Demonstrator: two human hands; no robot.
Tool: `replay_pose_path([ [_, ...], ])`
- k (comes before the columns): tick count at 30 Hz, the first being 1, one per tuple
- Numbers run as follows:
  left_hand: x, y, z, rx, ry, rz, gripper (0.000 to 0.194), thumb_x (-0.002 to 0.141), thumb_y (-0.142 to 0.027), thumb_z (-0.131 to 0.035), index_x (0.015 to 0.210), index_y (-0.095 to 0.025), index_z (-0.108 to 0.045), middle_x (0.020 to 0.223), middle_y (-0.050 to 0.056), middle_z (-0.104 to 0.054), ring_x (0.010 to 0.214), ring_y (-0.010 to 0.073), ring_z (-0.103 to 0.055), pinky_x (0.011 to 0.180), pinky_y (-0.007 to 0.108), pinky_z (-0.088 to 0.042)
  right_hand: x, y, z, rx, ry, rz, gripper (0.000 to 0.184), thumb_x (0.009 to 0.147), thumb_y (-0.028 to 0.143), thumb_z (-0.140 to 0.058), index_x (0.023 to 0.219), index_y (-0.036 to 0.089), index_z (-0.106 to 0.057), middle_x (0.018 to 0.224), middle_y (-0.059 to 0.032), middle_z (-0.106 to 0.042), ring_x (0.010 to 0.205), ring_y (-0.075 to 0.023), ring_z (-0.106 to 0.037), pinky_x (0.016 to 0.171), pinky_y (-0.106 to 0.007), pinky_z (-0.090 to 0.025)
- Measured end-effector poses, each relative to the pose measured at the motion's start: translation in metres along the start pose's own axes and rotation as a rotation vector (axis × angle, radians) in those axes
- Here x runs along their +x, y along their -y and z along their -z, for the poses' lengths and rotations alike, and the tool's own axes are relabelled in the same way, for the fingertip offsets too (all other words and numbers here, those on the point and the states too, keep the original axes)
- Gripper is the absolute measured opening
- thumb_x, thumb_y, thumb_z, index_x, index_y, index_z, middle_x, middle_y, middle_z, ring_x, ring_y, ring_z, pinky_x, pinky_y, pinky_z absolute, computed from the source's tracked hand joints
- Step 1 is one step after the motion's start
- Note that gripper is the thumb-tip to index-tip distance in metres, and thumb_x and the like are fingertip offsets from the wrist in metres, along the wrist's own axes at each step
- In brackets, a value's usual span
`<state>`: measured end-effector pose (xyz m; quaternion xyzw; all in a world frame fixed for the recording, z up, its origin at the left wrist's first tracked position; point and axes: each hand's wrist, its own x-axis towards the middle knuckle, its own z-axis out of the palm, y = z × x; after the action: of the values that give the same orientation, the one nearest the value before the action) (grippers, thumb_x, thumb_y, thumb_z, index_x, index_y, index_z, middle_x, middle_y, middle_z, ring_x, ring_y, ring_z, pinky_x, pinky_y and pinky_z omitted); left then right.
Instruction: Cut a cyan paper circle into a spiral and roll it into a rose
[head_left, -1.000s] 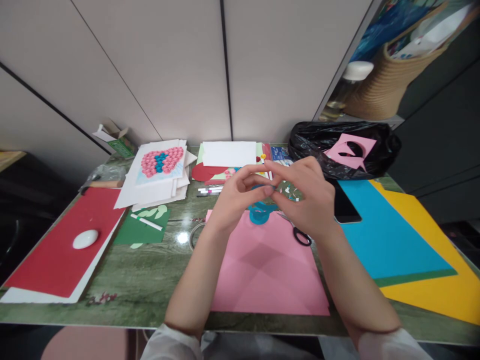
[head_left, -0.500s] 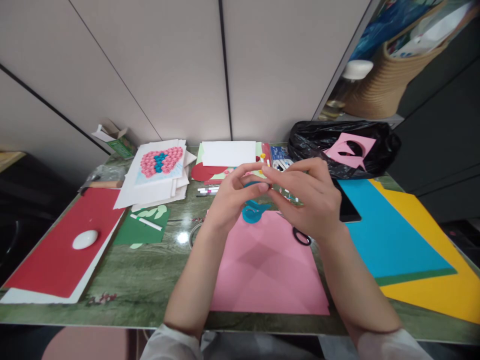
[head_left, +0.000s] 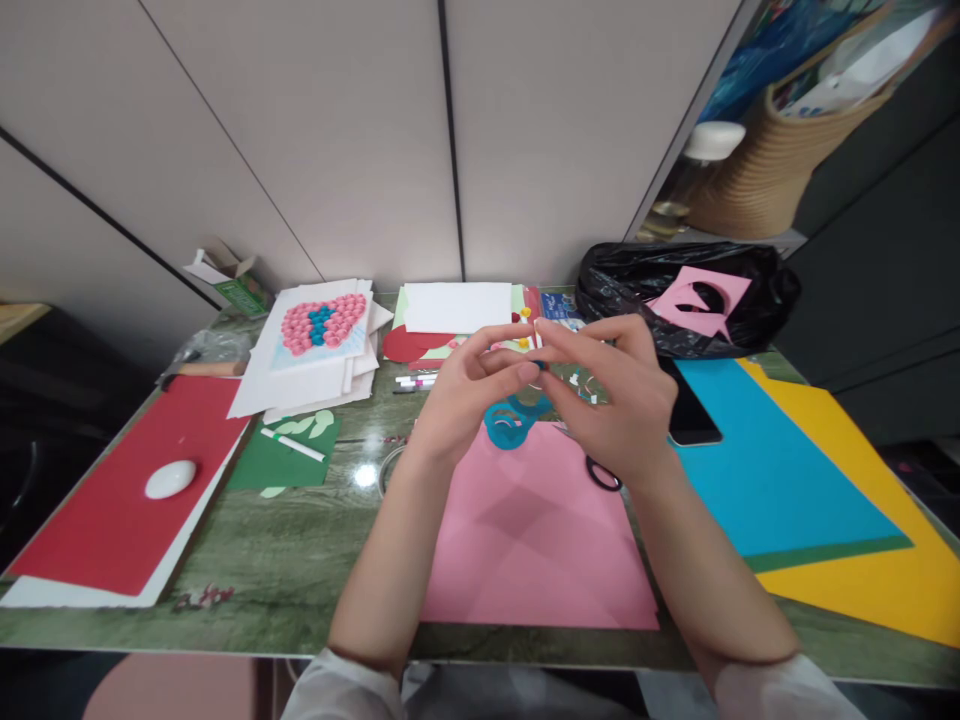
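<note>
Strip [head_left: 507, 430], blue, curled, hanging from fingers [head_left: 519, 380]

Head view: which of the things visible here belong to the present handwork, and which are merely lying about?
In the job:
curled blue paper strip, at the fingertips of left hand and right hand
perhaps black-handled metal scissors, lying nearby

Apparently just lying about:
black rectangular phone
smooth white oval object
shiny black plastic bag

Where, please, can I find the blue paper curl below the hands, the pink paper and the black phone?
Blue paper curl [head_left: 507, 438]: head view, on its lower loop.
Pink paper [head_left: 536, 535]: head view, on its bare middle.
Black phone [head_left: 692, 412]: head view, on its dark face.
</note>
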<state>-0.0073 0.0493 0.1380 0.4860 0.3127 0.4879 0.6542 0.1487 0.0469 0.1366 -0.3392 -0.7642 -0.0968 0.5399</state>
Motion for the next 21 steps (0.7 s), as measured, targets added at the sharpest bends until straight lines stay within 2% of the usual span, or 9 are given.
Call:
replay_pose_path([
  [8, 0.0016, 0.004, -0.0012, -0.035, 0.061, -0.044, 0.035, 0.072, -0.02, -0.072, 0.105, -0.022, -0.062, 0.091, 0.003, -0.069, 0.086, 0.0145, -0.063, 0.072, 0.024, -0.049, 0.0021, 0.0005, -0.0006, -0.048, -0.012, 0.024, 0.044, 0.076, 0.005, -0.059, 0.112, 0.029, -0.063, 0.073, 0.0035, -0.068, 0.071, -0.016, -0.052, 0.066, -0.031, -0.05],
  [15, 0.0013, 0.0037, -0.0022, -0.018, 0.023, -0.013, 0.035, 0.071, -0.02, -0.073, 0.104, -0.022, -0.061, 0.089, 0.002, -0.068, 0.082, 0.014, -0.063, 0.063, 0.021, -0.047, 0.0011, -0.0023, -0.002, -0.151, 0.01, 0.063, 0.036, 0.078, 0.011, -0.058, 0.108, 0.03, -0.065, 0.065, 0.0037, -0.065, 0.068, -0.0157, -0.053, 0.064, -0.031, -0.047],
  [18, 0.0015, 0.0036, -0.0033, -0.067, 0.021, -0.001, 0.034, 0.07, -0.02, -0.074, 0.102, -0.022, -0.062, 0.083, 0.0, -0.067, 0.078, 0.0128, -0.063, 0.063, 0.022, -0.048, -0.0015, -0.0052, -0.0019, -0.172, -0.03, 0.146, 0.042, 0.076, 0.011, -0.063, 0.113, 0.032, -0.063, 0.068, 0.0045, -0.067, 0.069, -0.016, -0.054, 0.064, -0.032, -0.046],
  [21, 0.0019, 0.0037, -0.0043, -0.095, 0.021, 0.0, 0.033, 0.07, -0.018, -0.073, 0.101, -0.021, -0.063, 0.08, 0.0, -0.067, 0.076, 0.0121, -0.063, 0.069, 0.024, -0.049, -0.004, -0.0068, -0.002, -0.174, -0.049, 0.172, 0.048, 0.077, 0.012, -0.062, 0.119, 0.035, -0.059, 0.073, 0.0054, -0.069, 0.072, -0.0164, -0.055, 0.066, -0.033, -0.045],
])
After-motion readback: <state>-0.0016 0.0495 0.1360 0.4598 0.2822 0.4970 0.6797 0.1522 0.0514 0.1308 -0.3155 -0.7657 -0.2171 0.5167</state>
